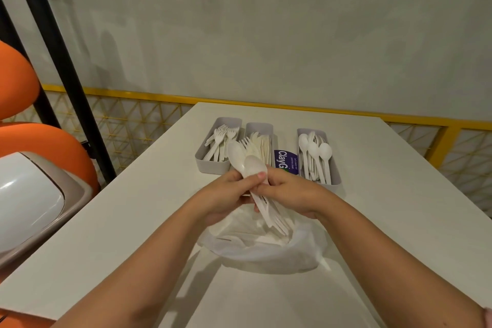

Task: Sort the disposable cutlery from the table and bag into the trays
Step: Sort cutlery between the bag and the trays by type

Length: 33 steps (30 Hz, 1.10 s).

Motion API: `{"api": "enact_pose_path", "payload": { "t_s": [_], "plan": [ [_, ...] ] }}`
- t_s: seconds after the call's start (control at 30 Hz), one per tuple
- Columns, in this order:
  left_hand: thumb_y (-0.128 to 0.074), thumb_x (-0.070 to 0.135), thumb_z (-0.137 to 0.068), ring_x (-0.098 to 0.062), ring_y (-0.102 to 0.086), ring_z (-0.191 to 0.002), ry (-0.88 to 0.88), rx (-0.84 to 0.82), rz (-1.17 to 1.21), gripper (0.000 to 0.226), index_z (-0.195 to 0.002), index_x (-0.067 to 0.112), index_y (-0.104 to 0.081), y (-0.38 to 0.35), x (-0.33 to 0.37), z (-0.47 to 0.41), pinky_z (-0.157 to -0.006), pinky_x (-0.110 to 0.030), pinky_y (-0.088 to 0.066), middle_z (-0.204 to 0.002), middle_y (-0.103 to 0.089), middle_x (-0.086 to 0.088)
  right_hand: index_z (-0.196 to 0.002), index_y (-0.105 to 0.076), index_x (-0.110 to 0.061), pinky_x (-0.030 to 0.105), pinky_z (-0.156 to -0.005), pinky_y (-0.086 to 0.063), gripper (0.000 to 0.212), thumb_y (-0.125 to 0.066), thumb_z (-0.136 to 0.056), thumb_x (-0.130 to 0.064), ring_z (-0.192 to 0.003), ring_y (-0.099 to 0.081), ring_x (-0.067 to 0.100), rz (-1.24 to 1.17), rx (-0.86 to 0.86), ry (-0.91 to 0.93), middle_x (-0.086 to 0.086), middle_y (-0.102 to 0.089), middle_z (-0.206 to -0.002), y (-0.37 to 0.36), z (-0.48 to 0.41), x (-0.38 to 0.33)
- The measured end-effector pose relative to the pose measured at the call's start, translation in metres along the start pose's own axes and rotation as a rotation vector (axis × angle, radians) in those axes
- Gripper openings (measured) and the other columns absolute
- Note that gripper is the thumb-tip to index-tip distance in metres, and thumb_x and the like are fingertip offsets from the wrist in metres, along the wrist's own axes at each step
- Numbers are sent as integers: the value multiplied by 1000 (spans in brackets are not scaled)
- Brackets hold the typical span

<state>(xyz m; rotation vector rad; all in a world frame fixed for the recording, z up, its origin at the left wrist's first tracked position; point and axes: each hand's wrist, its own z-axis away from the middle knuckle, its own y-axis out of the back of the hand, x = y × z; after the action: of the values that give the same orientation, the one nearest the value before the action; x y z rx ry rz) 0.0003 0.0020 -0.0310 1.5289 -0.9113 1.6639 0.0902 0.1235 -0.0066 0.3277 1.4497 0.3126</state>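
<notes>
Left grip (pixel 226 194): grasped the cutlery bundle (pixel 254 166), fingers curled around its handles.
Right grip (pixel 291 190): grasped the same bundle from the opposite side.
Cutlery bundle: white spoons and forks, held above the bag (pixel 266 250).
Bag: lay open on the desk (pixel 399 194), near edge.
Left tray (pixel 210 165): held forks.
Middle tray (pixel 259 126): contents unclear.
Right tray (pixel 311 131): held spoons.

White cutlery bundle (pixel 249 165) above crumpled bag (pixel 266 250), three trays (pixel 259 125) beyond.

Soft overhead light, arm shadows on the table (pixel 399 194), wide-angle edge bending.
</notes>
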Motion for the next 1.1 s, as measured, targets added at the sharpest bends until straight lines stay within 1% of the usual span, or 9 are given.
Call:
{"api": "enact_pose_path", "payload": {
  "t_s": [0.1,0.23,0.4,0.5,0.57,0.73,0.9,1.03,1.1],
  "plan": [
    [-47,24,-96,-18,-66,-83,1,65,208,27,-113,9,-61,-8,-1,-10,-69,-29,-51,-95,-70,-9,-128,-47,-7,33,-92,-52,31,-48,-97,-15,-92,-65,22,-46,39,-10,18,-61,-117,0,-4,1],
    [-44,23,-98,-20,-67,-81,-2,138,326,26,-94,7,-64,-8,7,-23,-76,-36,-49,-82,-73,-6,-128,-52,-11,33,-92,-51,33,-51,-96,-17,-99,-64,23,-71,86,-45,12,-63,-117,3,-7,5],
    [-40,20,-100,-17,-65,-85,-28,270,529,29,-89,3,-61,-2,27,-35,-78,-33,-52,-78,-71,-6,-123,-53,-10,33,-76,-55,28,-47,-98,-20,-83,-67,19,-150,130,-89,6,-64,-97,5,-11,9],
    [-39,20,-100,-17,-64,-79,-10,313,566,27,-92,3,-57,3,36,-44,-77,-33,-52,-82,-66,-8,-118,-54,-8,29,-67,-55,24,-40,-100,-16,-74,-67,19,-147,249,-63,9,-64,-96,6,-16,7],
    [-40,21,-100,-17,-63,-78,16,332,602,24,-94,3,-55,5,41,-51,-79,-36,-52,-84,-64,-9,-109,-54,-6,37,-68,-56,20,-37,-100,-12,-67,-66,23,-108,362,-33,14,-65,-94,8,-21,5],
    [-39,13,-100,-19,-59,-77,45,338,631,27,-84,-2,-54,6,57,-68,-96,-40,-44,-80,-62,-13,-94,-47,-7,40,-58,-57,10,-39,-99,-11,-59,-63,28,17,564,14,23,-62,-101,12,-39,-10],
    [-33,10,-102,-23,-58,-76,51,289,569,35,-78,-2,-55,8,65,-80,-81,-37,-48,-60,-68,-10,-100,-39,-12,30,-54,-55,6,-35,-101,-16,-76,-61,27,132,674,2,13,-56,-103,17,-56,-16],
    [-32,8,-102,-27,-58,-103,66,303,579,29,-91,-4,-57,9,62,-92,-103,-36,-41,-95,-64,-11,-96,-45,-11,22,-58,-42,10,-37,-100,-15,-83,-52,20,308,807,13,11,-55,-99,30,-61,-4],
    [-34,7,-101,-26,-60,-102,73,305,596,27,-86,-2,-54,12,59,-97,-103,-37,-41,-90,-61,-12,-91,-47,-10,20,-57,-40,12,-38,-99,-14,-79,-51,19,325,835,-10,9,-56,-94,41,-59,3]
  ]
}}
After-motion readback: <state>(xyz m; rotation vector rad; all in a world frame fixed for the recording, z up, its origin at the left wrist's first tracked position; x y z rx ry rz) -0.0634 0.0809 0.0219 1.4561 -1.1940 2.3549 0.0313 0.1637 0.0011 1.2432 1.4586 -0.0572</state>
